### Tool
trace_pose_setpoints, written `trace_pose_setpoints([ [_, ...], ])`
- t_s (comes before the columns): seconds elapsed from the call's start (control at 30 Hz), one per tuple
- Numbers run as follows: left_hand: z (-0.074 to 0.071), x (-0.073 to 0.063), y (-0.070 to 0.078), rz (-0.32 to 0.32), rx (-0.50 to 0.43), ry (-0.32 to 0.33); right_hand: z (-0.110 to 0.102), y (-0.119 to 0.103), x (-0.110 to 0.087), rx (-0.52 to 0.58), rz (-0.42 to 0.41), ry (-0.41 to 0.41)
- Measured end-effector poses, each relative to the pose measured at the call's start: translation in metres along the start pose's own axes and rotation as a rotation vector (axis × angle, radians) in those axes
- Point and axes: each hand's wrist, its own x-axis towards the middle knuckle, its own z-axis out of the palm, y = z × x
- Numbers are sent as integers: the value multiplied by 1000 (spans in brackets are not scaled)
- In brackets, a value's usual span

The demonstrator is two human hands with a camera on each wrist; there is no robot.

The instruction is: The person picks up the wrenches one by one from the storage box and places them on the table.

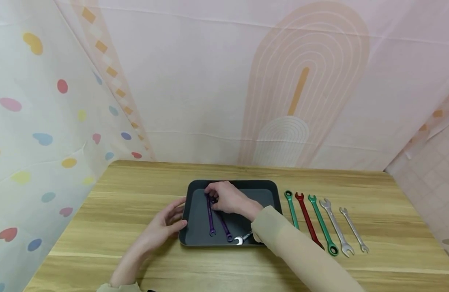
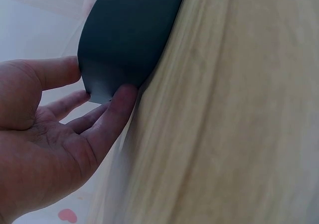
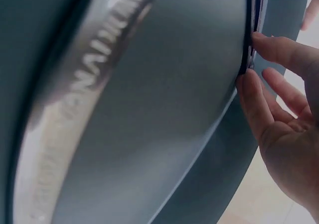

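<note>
A dark grey tray holds two purple wrenches, one at left and one slanting beside it. My right hand reaches into the tray and pinches a purple wrench at its far end, thumb against fingertips; which of the two it holds is hard to tell. A silver wrench lies at the tray's near side, partly hidden under my right sleeve. With thumb and fingers, my left hand holds the tray's left wall.
Right of the tray, several wrenches lie in a row on the wooden table: a green one, a red one, another green one, then a large silver one and a small silver one. Patterned cloth hangs behind.
</note>
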Motion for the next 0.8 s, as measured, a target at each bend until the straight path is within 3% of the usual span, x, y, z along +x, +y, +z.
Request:
trace_pose_setpoints([
  [0.13,-1,1,0,-7,-1,7,0,-1,-1,-20,0,8],
  [0.43,0,1,-1,-8,3,3,6,-9,1,-105,107,119],
  [0.63,0,1,-2,8,3,3,9,-9,5,-24,145,130],
  [0.8,0,2,-2,14,-2,1,9,-6,6,132,164,107],
])
